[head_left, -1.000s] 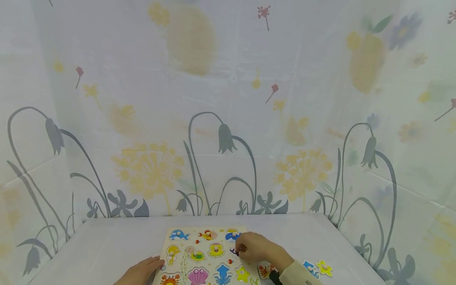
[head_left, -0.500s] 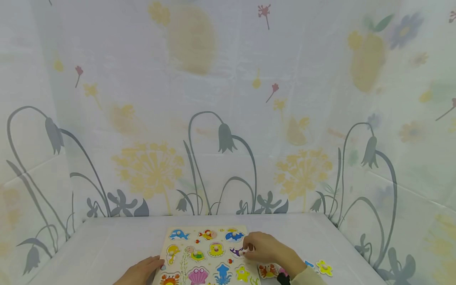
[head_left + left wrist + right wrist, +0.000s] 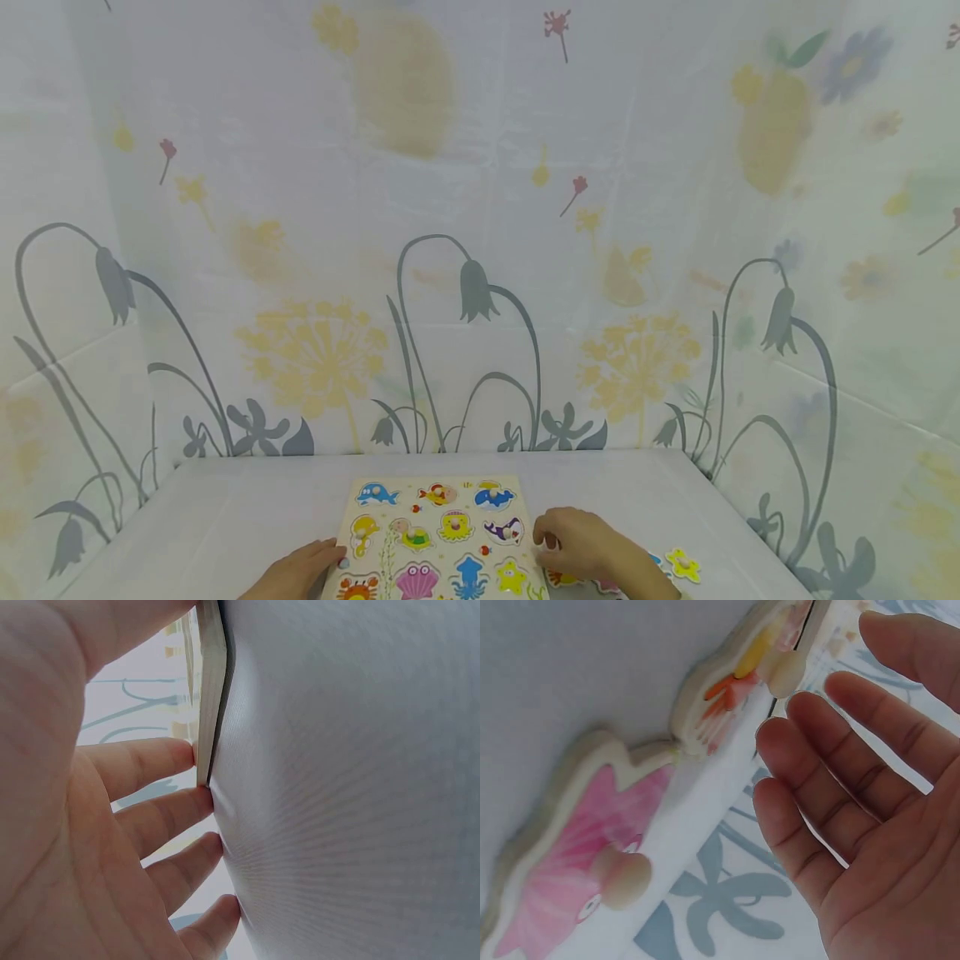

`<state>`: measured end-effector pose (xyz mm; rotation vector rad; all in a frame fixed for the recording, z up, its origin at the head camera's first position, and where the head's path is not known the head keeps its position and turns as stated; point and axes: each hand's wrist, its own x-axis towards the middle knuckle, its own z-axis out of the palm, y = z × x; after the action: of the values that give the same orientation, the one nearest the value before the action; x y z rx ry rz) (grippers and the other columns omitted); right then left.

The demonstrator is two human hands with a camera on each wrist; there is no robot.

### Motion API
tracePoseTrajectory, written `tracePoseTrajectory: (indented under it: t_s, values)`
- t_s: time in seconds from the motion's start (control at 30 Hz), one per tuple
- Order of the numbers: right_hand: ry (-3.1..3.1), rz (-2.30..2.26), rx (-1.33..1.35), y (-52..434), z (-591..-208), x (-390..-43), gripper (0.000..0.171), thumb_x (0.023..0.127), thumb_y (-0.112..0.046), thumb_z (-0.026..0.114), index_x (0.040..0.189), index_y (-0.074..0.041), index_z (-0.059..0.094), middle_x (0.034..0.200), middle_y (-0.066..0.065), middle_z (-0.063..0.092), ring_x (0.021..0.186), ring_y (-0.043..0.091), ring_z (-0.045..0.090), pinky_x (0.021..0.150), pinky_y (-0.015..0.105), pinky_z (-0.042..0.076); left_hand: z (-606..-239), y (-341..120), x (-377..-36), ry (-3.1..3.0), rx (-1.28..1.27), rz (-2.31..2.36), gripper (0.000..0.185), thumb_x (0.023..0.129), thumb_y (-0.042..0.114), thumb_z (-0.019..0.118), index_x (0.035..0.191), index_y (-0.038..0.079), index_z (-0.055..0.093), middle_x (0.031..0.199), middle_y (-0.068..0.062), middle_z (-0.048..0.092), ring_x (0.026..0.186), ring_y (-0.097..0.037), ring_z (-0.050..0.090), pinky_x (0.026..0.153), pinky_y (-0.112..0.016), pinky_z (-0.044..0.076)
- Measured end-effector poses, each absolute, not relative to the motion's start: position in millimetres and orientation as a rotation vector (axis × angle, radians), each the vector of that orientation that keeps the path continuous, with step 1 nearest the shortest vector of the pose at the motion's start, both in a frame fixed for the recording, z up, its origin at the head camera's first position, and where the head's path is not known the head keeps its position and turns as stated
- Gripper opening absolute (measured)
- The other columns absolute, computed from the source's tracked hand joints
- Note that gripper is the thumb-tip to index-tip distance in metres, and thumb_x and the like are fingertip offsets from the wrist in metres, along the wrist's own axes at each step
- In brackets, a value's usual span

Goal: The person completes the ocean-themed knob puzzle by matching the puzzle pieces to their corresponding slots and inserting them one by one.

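A cream puzzle board (image 3: 442,546) with sea-animal pictures lies on the table in the head view. My left hand (image 3: 300,570) rests at its left side; the left wrist view shows outstretched fingertips touching the board's edge (image 3: 211,690) and the tabletop. Right of the board is my right hand (image 3: 581,546), fingers loosely bent, holding nothing. A purple shark piece (image 3: 504,531) lies in the board near it. Under and beside this hand are a loose crab piece (image 3: 724,705) and a pink shell piece (image 3: 592,855), both with wooden knobs.
A yellow starfish piece (image 3: 683,565) lies right of my right forearm, with a blue piece (image 3: 657,562) partly hidden beside it. The white table (image 3: 247,500) ends at a flower-printed curtain (image 3: 480,208).
My right hand has let go of the purple shark piece, which now sits in the board, and has moved right and down toward the loose pieces. The left hand stays put.
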<state>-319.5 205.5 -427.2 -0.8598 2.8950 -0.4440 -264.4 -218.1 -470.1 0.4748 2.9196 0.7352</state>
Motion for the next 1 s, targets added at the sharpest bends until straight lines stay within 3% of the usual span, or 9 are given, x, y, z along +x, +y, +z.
tracePoseTrajectory:
  t_s: [0.3,0.6,1.0]
  values:
    - [2.879,-0.491,-0.919,217,-435,-306,0.011,0.083,-0.037,0.069,0.087,-0.027,0.066,0.075,-0.018,0.05,0.065,0.001,0.046,0.058,0.021,0.043,-472,-219,-264,2.905,0.466,0.751,0.087,0.068,0.062,0.074,0.129,0.003,0.054,0.133,-0.019,0.051,0.122,-0.049,0.044,0.094,-0.069,0.038]
    - [2.884,-0.486,-0.878,219,-431,-300,0.005,0.08,-0.025,0.07,0.084,-0.027,0.067,0.073,-0.016,0.051,0.065,0.003,0.044,0.057,0.022,0.041,-469,-216,-262,2.918,0.43,0.741,0.09,0.063,0.064,0.076,0.128,0.005,0.055,0.134,-0.017,0.051,0.123,-0.047,0.044,0.093,-0.07,0.038]
    - [2.875,-0.446,-0.942,221,-431,-304,0.013,0.08,-0.012,0.069,0.08,-0.025,0.071,0.073,-0.019,0.05,0.066,0.002,0.044,0.06,0.022,0.041,-471,-220,-266,2.919,0.485,0.719,0.088,0.067,0.063,0.074,0.128,0.002,0.055,0.132,-0.019,0.052,0.122,-0.048,0.045,0.093,-0.069,0.039]
